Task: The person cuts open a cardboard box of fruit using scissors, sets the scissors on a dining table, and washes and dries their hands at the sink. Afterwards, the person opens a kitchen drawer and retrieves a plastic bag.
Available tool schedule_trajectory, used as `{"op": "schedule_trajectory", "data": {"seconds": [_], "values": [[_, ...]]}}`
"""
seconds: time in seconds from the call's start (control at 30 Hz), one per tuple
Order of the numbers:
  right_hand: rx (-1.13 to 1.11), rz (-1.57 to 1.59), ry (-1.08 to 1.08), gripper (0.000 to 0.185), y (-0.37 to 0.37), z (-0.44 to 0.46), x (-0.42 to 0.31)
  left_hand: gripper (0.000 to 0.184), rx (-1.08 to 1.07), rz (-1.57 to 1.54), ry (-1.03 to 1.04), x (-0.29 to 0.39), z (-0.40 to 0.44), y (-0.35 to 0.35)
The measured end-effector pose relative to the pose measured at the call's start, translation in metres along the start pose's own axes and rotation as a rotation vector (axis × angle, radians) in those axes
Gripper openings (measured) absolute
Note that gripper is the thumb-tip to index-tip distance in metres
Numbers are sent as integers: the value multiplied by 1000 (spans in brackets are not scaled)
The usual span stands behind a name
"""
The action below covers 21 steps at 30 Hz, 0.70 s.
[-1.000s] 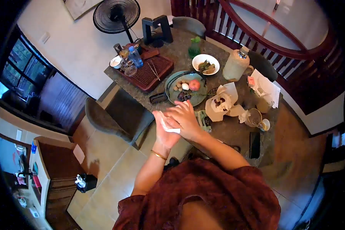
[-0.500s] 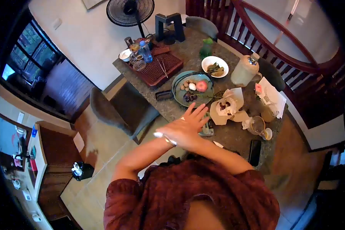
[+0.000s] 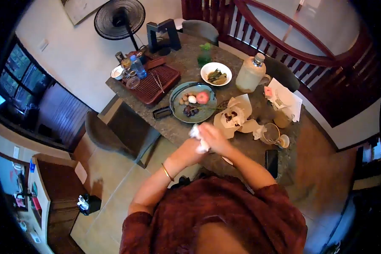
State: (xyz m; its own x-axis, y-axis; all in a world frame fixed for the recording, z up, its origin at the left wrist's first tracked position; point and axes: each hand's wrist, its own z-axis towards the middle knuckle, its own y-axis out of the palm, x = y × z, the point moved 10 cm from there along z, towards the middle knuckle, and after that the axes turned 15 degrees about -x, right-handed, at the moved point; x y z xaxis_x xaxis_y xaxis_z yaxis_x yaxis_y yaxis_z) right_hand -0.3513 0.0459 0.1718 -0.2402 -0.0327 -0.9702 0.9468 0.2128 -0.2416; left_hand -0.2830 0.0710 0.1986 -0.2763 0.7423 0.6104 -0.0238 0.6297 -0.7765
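My two hands meet in front of me, over the near edge of the table, with a crumpled white tissue (image 3: pixel 200 139) between them. My right hand (image 3: pixel 214 137) is closed on the tissue, its fingers slightly blurred. Touching it from the left is my left hand (image 3: pixel 189 151), with a gold bracelet (image 3: pixel 167 172) on that wrist; its fingers are hidden behind the tissue and the other hand. Just beyond lies a blue-green plate (image 3: pixel 178 111) with a pink apple (image 3: pixel 202 98), a white egg-like item, small brown round items and dark grapes.
Fruit-topped food in paper wrapping (image 3: pixel 231 118), a glass jug (image 3: pixel 270 133) and a phone (image 3: pixel 271 163) lie to the right. Farther back are a white bowl (image 3: pixel 216 74), a large bottle (image 3: pixel 249 74) and a tea tray (image 3: pixel 156 84). A chair (image 3: pixel 122 131) stands left.
My right hand has moved with the tissue from my left wrist to my left hand. My left hand, outstretched with fingers spread before, has drawn back. The view has shifted slightly.
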Motion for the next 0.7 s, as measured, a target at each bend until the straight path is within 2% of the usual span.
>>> {"op": "schedule_trajectory", "data": {"seconds": [0.03, 0.07, 0.1, 0.13, 0.2, 0.27, 0.3, 0.33, 0.4, 0.47, 0.53, 0.57, 0.63, 0.67, 0.7], "values": [[107, 37, -5, 15, -31, -3, 16, 24, -181, 193, -99, 26, 3, -9], [241, 169, -87, 13, -68, -8, 22, 28, -56, 70, -69, 30, -2, -24], [328, -12, -90, 14, -106, -18, 25, 33, 70, -58, -34, 27, -16, -35], [468, 6, -51, 16, -136, -30, 41, 37, 197, -189, 5, 22, -33, -47], [347, -48, 74, 24, -166, -37, 75, 44, 393, -124, -188, 0, -82, -66], [168, -362, 292, 32, -186, -32, 125, 46, 468, -109, -441, -33, -134, -56], [118, -442, 489, 45, -191, -33, 135, 47, 485, -179, -506, -58, -166, -34], [165, -468, 576, 51, -199, -30, 150, 49, 500, -249, -574, -79, -196, -9], [266, -524, 756, 67, -218, -27, 191, 56, 451, -350, -774, -76, -251, 15], [136, -160, 703, 93, -199, -16, 198, 65, 537, -311, -884, -71, -307, 35], [169, -268, 639, 98, -196, -3, 190, 70, 537, -180, -1122, -52, -342, 36], [-35, -214, 650, 98, -186, 0, 178, 72, 539, -119, -1253, -42, -363, 39], [-188, -729, 757, 65, -176, 2, 107, 74, 449, -144, -1330, -34, -387, 50], [-121, -964, 746, 50, -158, 0, 39, 75, 417, -167, -1380, -30, -402, 57], [-18, -1000, 647, 50, -149, 7, 20, 75, 400, -129, -1365, -27, -413, 58]]}}
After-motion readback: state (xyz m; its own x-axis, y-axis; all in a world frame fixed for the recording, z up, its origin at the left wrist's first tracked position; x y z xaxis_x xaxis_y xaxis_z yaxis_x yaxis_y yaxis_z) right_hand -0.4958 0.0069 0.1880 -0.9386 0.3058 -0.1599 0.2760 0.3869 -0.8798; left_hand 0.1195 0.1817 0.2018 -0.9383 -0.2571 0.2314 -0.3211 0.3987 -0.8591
